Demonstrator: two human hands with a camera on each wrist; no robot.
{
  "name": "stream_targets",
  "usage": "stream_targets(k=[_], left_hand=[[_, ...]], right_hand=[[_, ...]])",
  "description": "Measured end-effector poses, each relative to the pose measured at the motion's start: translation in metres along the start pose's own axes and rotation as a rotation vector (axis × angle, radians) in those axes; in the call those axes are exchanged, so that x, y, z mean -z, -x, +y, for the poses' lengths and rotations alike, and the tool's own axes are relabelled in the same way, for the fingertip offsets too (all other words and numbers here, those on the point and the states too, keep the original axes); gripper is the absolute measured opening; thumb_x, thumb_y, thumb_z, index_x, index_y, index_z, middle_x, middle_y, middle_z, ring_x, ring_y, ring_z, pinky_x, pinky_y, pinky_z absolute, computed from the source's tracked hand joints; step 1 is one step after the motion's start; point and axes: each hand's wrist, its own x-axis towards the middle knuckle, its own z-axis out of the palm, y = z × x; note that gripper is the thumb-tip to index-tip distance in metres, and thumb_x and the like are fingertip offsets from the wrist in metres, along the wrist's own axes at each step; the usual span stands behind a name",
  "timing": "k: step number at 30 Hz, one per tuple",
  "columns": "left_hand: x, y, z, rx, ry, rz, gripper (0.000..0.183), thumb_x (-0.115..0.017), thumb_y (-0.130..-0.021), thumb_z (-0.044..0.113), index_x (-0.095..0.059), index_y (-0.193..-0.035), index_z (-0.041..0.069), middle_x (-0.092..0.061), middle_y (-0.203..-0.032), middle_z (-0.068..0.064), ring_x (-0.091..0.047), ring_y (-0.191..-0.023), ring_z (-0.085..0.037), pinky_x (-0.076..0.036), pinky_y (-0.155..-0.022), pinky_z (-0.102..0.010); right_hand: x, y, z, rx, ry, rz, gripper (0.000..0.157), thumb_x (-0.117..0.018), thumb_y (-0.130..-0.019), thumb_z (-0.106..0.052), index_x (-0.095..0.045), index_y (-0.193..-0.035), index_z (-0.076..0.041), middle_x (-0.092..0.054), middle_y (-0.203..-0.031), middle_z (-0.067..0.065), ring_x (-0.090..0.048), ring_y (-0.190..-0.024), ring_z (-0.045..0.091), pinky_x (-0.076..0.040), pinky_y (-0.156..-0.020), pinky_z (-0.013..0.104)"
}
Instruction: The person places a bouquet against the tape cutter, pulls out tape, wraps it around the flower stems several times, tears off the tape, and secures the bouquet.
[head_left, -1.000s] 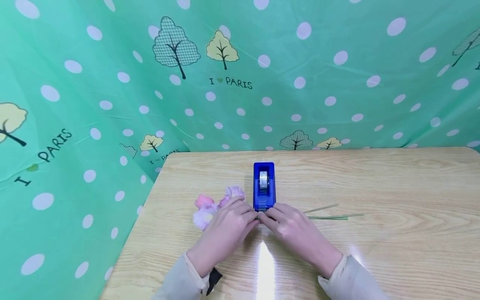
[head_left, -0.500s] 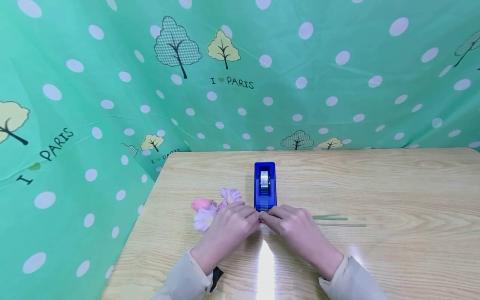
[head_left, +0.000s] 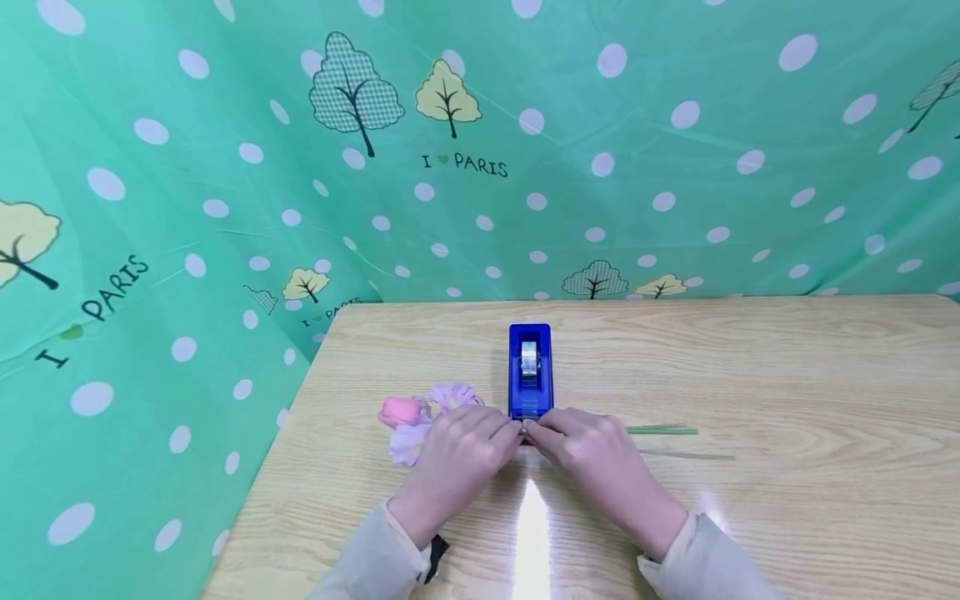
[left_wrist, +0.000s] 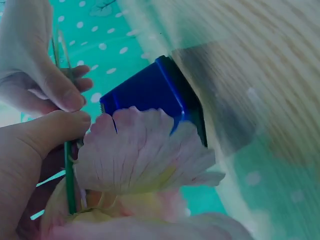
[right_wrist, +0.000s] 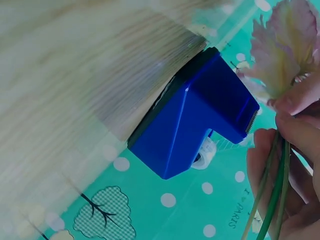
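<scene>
Flower stems [right_wrist: 273, 200] are pinched by left hand [head_left: 465, 450] and right hand [head_left: 592, 454] beside the tape dispenser [right_wrist: 200, 110] — taping, seemingly, though partly hidden; steady pressing is needed next.

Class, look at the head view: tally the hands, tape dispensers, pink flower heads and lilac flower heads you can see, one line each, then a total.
Hands: 2
Tape dispensers: 1
Pink flower heads: 1
Lilac flower heads: 2
Total: 6

Head camera: high, from near side of desk [head_left: 750, 367], facing forward and down to far edge [head_left: 750, 298]. Wrist cameras: close in, tilted, from opposite sides; shared: tape dispenser [left_wrist: 145, 92], flowers [left_wrist: 140, 150].
</scene>
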Motion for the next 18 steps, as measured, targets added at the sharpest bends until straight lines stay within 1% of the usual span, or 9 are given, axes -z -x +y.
stream_targets(k=[3,5,9,14,16,18], left_hand=[[-0.0019,0.0013,-0.0008,-0.029,-0.04,0.039,0.01,-0.08,-0.083,0.02,-0.078,-0.092,0.016,-0.076,-0.091,0.003,-0.072,-0.082,-0.01,-0.059,-0.078,-0.025],[-0.0035,0.0023,-0.0017,-0.053,-0.074,0.063,0.012,-0.08,-0.083,0.022,-0.078,-0.093,0.015,-0.077,-0.091,0.003,-0.072,-0.083,-0.01,-0.058,-0.078,-0.025],[-0.0057,0.0034,-0.0026,-0.093,-0.127,0.088,0.014,-0.079,-0.082,0.026,-0.079,-0.092,0.015,-0.076,-0.09,0.004,-0.071,-0.084,-0.01,-0.058,-0.079,-0.024],[-0.0067,0.0027,-0.0017,-0.099,-0.135,0.105,0.012,-0.076,-0.085,0.026,-0.078,-0.09,0.015,-0.076,-0.088,0.005,-0.07,-0.084,-0.01,-0.056,-0.081,-0.024],[-0.0075,0.0023,-0.0015,-0.102,-0.134,0.12,0.011,-0.072,-0.087,0.024,-0.078,-0.088,0.015,-0.075,-0.086,0.005,-0.069,-0.083,-0.01,-0.056,-0.08,-0.024],[-0.0085,0.002,-0.0015,-0.104,-0.131,0.133,0.012,-0.068,-0.089,0.021,-0.078,-0.087,0.015,-0.075,-0.085,0.005,-0.069,-0.082,-0.01,-0.055,-0.08,-0.024]], right_hand=[[-0.0012,-0.0001,-0.0016,0.014,0.055,0.013,0.015,-0.071,-0.083,-0.012,-0.078,-0.096,-0.007,-0.074,-0.086,0.005,-0.069,-0.068,0.015,-0.058,-0.055,0.026],[-0.0021,-0.0002,-0.0031,0.006,0.07,0.015,0.015,-0.07,-0.084,-0.014,-0.077,-0.095,-0.007,-0.074,-0.087,0.005,-0.069,-0.067,0.015,-0.057,-0.053,0.026],[-0.0035,-0.001,-0.0059,-0.037,0.067,0.002,0.011,-0.076,-0.083,-0.012,-0.076,-0.094,-0.009,-0.073,-0.084,0.002,-0.066,-0.064,0.013,-0.055,-0.05,0.026],[-0.0036,-0.0023,-0.0065,-0.103,0.004,-0.025,0.016,-0.083,-0.079,-0.013,-0.075,-0.093,-0.011,-0.072,-0.085,-0.001,-0.068,-0.069,0.012,-0.057,-0.056,0.026],[-0.0019,-0.0031,-0.0056,-0.137,-0.042,-0.044,0.019,-0.084,-0.078,-0.016,-0.075,-0.094,-0.011,-0.073,-0.087,-0.001,-0.069,-0.072,0.011,-0.058,-0.06,0.026],[0.0009,-0.0042,-0.0045,-0.188,-0.104,-0.067,0.019,-0.084,-0.078,-0.018,-0.075,-0.094,-0.012,-0.074,-0.087,-0.003,-0.07,-0.074,0.01,-0.058,-0.063,0.025]])
